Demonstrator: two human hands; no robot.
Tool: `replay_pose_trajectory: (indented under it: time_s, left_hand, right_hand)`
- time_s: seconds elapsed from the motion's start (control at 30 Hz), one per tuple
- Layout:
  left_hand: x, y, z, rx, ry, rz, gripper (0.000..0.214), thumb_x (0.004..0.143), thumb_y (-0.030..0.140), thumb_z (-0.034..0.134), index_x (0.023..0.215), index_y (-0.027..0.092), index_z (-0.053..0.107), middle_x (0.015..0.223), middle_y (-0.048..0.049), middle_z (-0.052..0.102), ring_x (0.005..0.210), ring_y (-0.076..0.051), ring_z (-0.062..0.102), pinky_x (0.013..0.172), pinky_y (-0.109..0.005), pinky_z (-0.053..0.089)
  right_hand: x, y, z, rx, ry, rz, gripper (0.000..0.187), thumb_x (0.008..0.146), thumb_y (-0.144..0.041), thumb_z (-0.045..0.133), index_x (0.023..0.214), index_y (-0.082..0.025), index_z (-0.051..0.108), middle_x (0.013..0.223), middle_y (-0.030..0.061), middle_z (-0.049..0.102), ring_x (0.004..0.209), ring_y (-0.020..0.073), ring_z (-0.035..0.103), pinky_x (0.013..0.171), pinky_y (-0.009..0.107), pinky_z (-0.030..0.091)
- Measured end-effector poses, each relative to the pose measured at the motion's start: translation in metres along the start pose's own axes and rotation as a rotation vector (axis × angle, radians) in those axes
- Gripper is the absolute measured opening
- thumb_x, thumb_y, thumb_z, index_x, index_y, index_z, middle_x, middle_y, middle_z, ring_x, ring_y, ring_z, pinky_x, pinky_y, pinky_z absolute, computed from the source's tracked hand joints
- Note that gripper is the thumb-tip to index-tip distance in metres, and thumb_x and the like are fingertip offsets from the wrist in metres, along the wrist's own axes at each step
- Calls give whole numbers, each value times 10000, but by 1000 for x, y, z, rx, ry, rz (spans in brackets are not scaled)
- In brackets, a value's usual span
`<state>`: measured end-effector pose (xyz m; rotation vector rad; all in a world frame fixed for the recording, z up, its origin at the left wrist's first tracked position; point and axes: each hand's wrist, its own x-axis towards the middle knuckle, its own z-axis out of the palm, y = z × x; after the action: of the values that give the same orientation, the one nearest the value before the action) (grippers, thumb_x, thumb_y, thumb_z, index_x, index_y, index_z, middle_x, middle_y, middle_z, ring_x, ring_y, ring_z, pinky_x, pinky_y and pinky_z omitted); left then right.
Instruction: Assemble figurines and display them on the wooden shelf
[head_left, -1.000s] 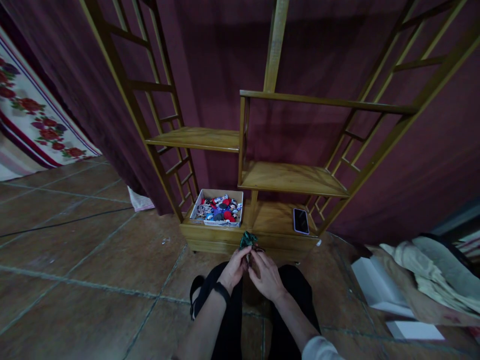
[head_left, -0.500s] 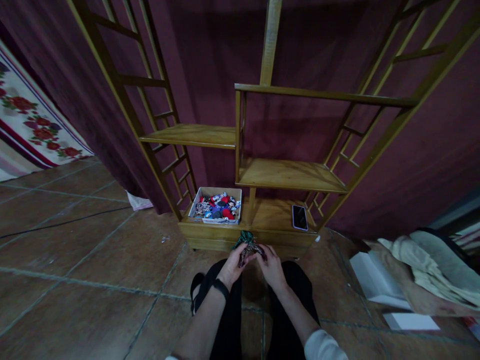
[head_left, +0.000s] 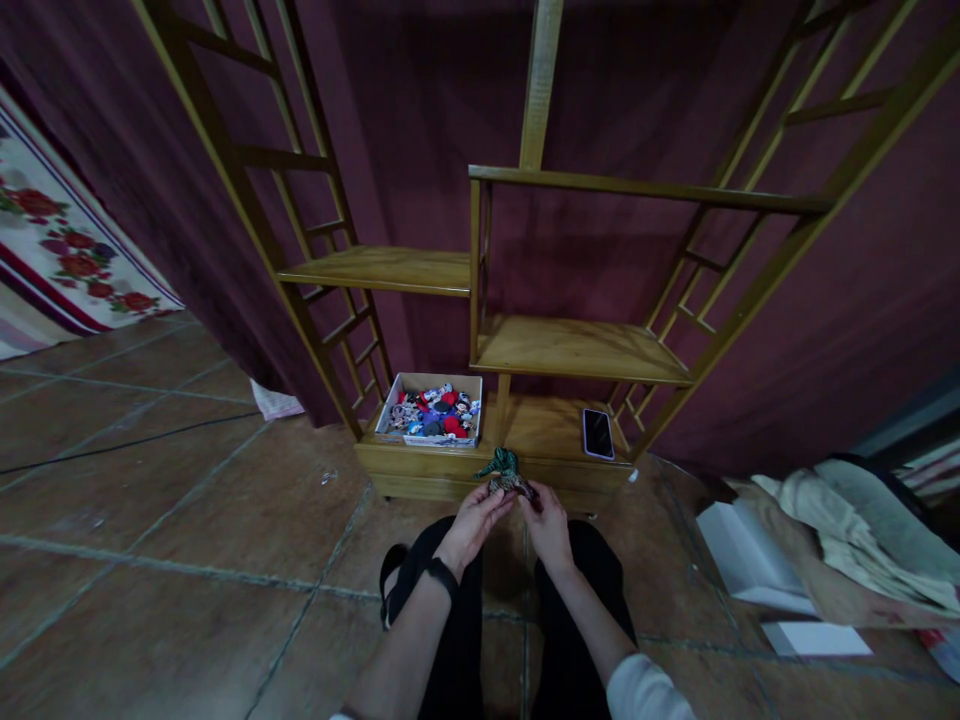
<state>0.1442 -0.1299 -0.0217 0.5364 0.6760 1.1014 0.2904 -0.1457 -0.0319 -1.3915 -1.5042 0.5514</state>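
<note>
Between my hands, in front of the low shelf's edge, is a bunch of patterned cloth pieces (head_left: 504,472). Its upper part is dark green, the lower part brown and speckled, gathered like hair scrunchies; the exact kind is hard to make out. My left hand (head_left: 472,525), with a black band on the wrist, pinches it from the left. From the right, my right hand (head_left: 546,525) grips its dark lower end. Both hands are closed, their fingertips close together over my knees. The green part sticks up beyond the fingers.
A shallow white box (head_left: 391,425) of small red, blue, black and white trinkets stands on the bottom shelf (head_left: 536,430) of a wooden rack. A phone (head_left: 598,434) lies to its right. White boxes (head_left: 750,560) and cloths (head_left: 825,520) lie on the right.
The cloth bunch has been turned and spread, its green part now standing higher and further right. My left hand has shifted slightly left and lower, with its fingers straighter.
</note>
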Motion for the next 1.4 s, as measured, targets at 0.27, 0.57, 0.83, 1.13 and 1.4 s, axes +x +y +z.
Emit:
replay_pose_trajectory:
  time_s: [0.27, 0.57, 0.83, 1.13, 1.4]
  left_hand:
    - [1, 0, -3, -7, 27, -10, 402, 706, 212, 683, 1093, 172, 583, 1116, -112, 606, 991, -202, 585, 880, -347, 446]
    - [0, 0, -5, -16, 80, -33, 474, 704, 167, 679, 1157, 197, 543, 1069, -104, 630, 953, -188, 605, 856, -328, 459]
    - [-2, 5, -1, -36, 95, -43, 420, 732, 181, 653, 1140, 168, 556, 1003, -107, 653, 907, -182, 624, 840, -319, 469]
    - [-2, 4, 2, -33, 129, -45, 379, 703, 178, 680, 1069, 161, 581, 960, -98, 657, 852, -178, 638, 781, -289, 492]
    - [-1, 4, 0, -12, 97, -19, 359, 682, 245, 702, 1019, 167, 605, 821, -44, 656, 660, -110, 611, 618, -219, 463]
  right_hand:
    - [1, 4, 3, 85, -27, 36, 327, 819, -311, 454, 1096, -171, 556, 1015, 96, 628, 919, 206, 593, 826, 342, 460]
    - [1, -1, 1, 112, -48, 34, 274, 791, -259, 472, 1034, -175, 567, 927, 72, 644, 824, 186, 609, 753, 309, 475]
    - [1, 0, 2, 136, -54, 50, 254, 791, -266, 469, 1015, -182, 556, 919, 64, 644, 808, 179, 612, 739, 298, 475]
    - [2, 6, 7, 124, -51, 62, 329, 791, -309, 479, 1084, -178, 552, 991, 77, 639, 896, 193, 605, 813, 326, 464]
    - [0, 0, 6, 110, -113, 88, 319, 813, -394, 462, 1028, -202, 598, 919, 55, 669, 817, 198, 628, 729, 307, 485]
